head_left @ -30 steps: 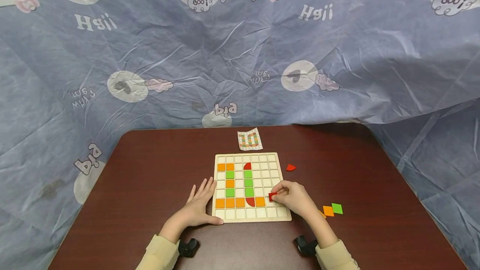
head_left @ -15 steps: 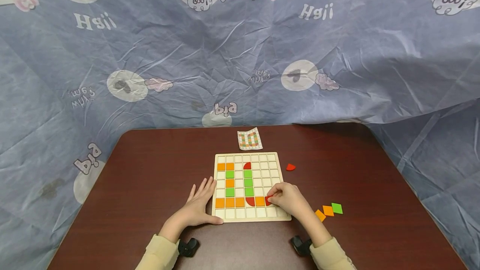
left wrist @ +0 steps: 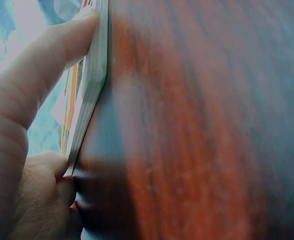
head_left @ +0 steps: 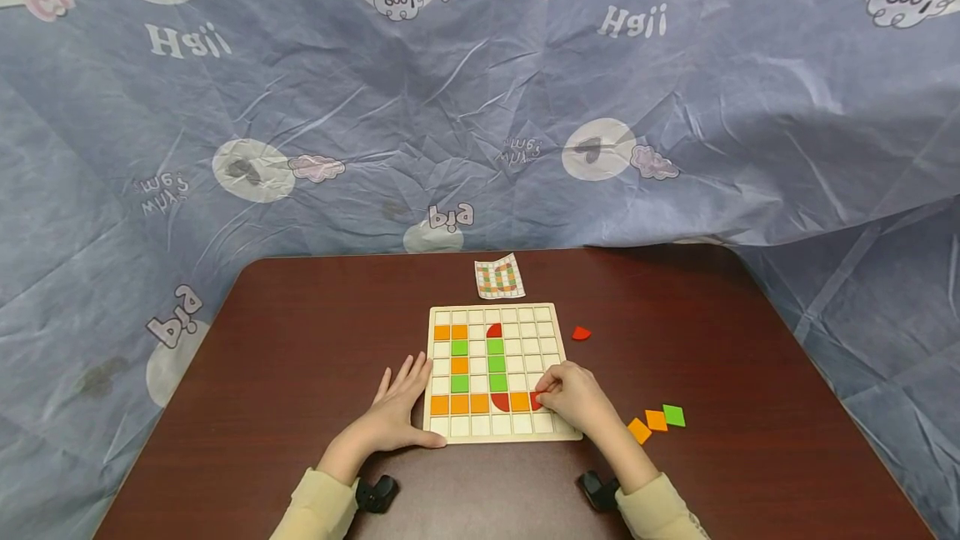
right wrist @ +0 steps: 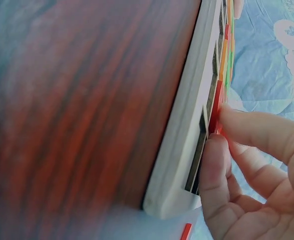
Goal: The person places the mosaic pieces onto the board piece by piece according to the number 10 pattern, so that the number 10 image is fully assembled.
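A cream grid board (head_left: 508,428) lies on the dark wooden table, with orange and green squares and red quarter-circle tiles set in its cells. My left hand (head_left: 396,419) rests spread against the board's left side, its thumb at the near left corner. At the right part of the second row from the front, my right hand (head_left: 576,397) pinches a red quarter-circle tile (head_left: 534,401) beside an orange square (head_left: 519,402). The right wrist view shows thumb and fingers on this red tile (right wrist: 216,107), low in its cell; the fingers cover part of it.
Behind the board lies a small printed pattern card (head_left: 500,278). A loose red quarter-circle (head_left: 581,333) sits right of the board. Nearer the right forearm are two orange squares (head_left: 656,421) and a green one (head_left: 673,416). A blue patterned cloth (head_left: 480,107) hangs behind the table.
The right hand has brought the red tile slightly left and down into the cell beside the orange square, then stayed there. My left hand has held still.
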A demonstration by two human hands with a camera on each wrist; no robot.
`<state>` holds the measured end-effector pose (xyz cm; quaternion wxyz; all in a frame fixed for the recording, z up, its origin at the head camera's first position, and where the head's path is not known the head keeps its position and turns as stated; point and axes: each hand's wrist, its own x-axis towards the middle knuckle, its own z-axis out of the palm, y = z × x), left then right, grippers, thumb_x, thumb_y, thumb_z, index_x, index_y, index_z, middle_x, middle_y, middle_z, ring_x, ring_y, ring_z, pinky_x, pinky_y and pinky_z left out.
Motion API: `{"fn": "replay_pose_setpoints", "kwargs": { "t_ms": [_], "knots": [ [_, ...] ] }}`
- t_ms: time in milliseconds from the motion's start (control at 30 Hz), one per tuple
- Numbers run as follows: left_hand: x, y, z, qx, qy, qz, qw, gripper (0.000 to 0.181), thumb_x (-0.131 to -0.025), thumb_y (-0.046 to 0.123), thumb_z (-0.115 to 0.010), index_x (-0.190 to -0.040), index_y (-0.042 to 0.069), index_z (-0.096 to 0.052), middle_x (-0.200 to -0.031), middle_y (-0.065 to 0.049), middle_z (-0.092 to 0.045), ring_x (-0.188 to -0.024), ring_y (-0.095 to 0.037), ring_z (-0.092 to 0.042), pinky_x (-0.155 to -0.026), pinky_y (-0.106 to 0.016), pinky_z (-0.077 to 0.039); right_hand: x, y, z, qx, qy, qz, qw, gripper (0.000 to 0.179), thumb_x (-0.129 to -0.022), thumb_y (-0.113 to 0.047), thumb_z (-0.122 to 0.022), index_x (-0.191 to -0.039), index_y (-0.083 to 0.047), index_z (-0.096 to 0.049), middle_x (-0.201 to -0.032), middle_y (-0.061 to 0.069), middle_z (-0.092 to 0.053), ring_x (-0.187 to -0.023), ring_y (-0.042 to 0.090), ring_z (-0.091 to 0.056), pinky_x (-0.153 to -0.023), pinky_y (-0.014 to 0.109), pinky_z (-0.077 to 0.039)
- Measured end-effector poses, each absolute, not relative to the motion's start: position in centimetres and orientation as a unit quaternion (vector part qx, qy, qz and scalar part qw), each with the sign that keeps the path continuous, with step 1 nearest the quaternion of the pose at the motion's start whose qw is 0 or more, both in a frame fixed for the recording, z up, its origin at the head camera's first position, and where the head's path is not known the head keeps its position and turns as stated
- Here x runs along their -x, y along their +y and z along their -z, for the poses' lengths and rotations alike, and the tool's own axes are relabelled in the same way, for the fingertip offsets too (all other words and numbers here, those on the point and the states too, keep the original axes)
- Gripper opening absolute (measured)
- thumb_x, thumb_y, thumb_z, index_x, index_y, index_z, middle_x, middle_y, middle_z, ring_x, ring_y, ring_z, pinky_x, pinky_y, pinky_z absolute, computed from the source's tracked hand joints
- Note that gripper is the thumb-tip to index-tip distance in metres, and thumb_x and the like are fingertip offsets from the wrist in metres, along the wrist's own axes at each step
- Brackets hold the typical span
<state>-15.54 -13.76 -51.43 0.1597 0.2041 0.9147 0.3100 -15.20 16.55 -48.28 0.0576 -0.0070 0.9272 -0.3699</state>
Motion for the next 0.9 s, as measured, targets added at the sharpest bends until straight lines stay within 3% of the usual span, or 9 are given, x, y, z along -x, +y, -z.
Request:
{"fn": "replay_pose_setpoints", "kwargs": {
  "t_ms": [667,900],
  "knots": [
    [15.5,-13.7,51.4,-0.202,0.917,-0.306,0.156,0.121,-0.071,0.049,-0.085,-0.158,0.005,-0.013,-0.167,-0.014,-0.005,-0.154,-0.034,0.0,-0.12,-0.061,0.006,15.3,17.6,47.8,-0.012,0.925,0.376,0.053,0.016,-0.077,-0.011,-0.082,-0.083,-0.009,-0.067,-0.08,0.002,-0.057,-0.07,0.012,-0.054,-0.064,0.026,-0.044],
    [15.5,-13.8,51.4,-0.201,0.917,-0.308,0.157,0.122,-0.071,0.05,-0.085,-0.158,0.005,-0.013,-0.167,-0.013,-0.004,-0.154,-0.033,0.0,-0.12,-0.061,0.006,15.3,20.7,46.4,-0.007,0.915,0.393,0.088,0.016,-0.08,-0.013,-0.079,-0.091,-0.007,-0.068,-0.078,0.002,-0.064,-0.068,0.011,-0.057,-0.063,0.025,-0.047]
  ]
}}
